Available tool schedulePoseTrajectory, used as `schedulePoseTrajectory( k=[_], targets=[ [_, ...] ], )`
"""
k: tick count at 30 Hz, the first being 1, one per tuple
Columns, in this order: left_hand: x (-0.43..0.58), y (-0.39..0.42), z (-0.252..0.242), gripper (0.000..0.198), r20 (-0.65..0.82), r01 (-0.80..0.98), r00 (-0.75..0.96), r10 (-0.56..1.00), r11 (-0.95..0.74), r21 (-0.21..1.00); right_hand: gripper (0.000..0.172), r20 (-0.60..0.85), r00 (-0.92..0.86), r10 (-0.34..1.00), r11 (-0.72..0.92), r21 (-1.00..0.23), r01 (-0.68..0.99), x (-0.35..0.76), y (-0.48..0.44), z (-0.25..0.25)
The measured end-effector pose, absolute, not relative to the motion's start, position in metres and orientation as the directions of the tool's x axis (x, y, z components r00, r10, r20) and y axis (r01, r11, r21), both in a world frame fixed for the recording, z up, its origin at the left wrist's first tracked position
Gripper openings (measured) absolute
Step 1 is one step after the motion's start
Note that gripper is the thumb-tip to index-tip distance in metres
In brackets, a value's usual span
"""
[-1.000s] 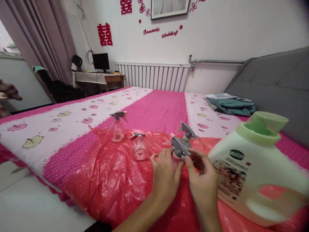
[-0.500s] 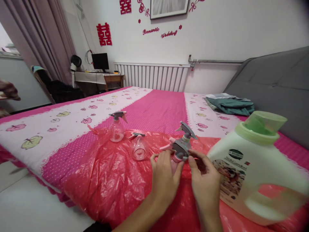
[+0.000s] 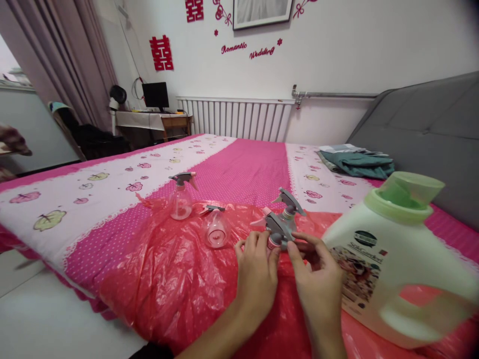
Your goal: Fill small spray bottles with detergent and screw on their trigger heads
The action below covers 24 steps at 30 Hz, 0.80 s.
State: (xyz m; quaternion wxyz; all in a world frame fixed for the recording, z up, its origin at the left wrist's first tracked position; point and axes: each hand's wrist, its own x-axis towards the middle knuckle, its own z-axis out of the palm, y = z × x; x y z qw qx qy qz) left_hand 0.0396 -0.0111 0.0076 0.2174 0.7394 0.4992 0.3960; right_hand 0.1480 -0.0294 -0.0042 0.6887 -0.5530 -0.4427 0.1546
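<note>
My left hand (image 3: pixel 256 271) is closed around a small spray bottle (image 3: pixel 279 230), whose grey trigger head tilts and whose body is mostly hidden by my fingers. On the right side of that grey head, my right hand (image 3: pixel 320 271) pinches with thumb and forefinger. Just behind stands another spray bottle (image 3: pixel 291 200), its grey head showing and its lower part covered. To the left are a clear spray bottle (image 3: pixel 217 230) and, farther back, one more clear spray bottle (image 3: pixel 180 203) with a pink trigger. Red plastic sheeting (image 3: pixel 187 289) lies under them all.
A big pale green detergent jug (image 3: pixel 404 264) with a green cap stands close to my right hand. Folded clothes (image 3: pixel 355 162) rest on the pink bedspread (image 3: pixel 250 164) near the grey headboard (image 3: pixel 426 124). A radiator (image 3: pixel 235 119) and a desk with a monitor (image 3: pixel 155 94) are beyond.
The held bottle's spray head has turned and tipped slightly, its pink trigger now pointing more upward. Both hands have shifted only a little; the other bottles and the jug are unmoved.
</note>
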Motion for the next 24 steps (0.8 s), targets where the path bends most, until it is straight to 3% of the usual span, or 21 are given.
schedulePoseTrajectory(
  k=[6, 16, 24],
  targets=[
    [0.033, -0.009, 0.011, 0.023, 0.363, 0.583, 0.204, 0.909, -0.411, 0.701, 0.039, 0.435, 0.551, 0.712, 0.340, -0.900, 0.272, 0.148, -0.029, -0.007],
    [0.016, -0.003, 0.007, 0.069, 0.189, 0.593, 0.358, 0.914, -0.379, 0.711, 0.041, 0.432, 0.548, 0.717, 0.325, -0.902, 0.285, 0.149, -0.029, -0.007],
    [0.015, -0.002, 0.012, 0.074, 0.187, 0.620, 0.393, 0.900, -0.410, 0.669, 0.045, 0.414, 0.514, 0.751, 0.297, -0.907, 0.298, 0.153, -0.027, -0.009]
  ],
)
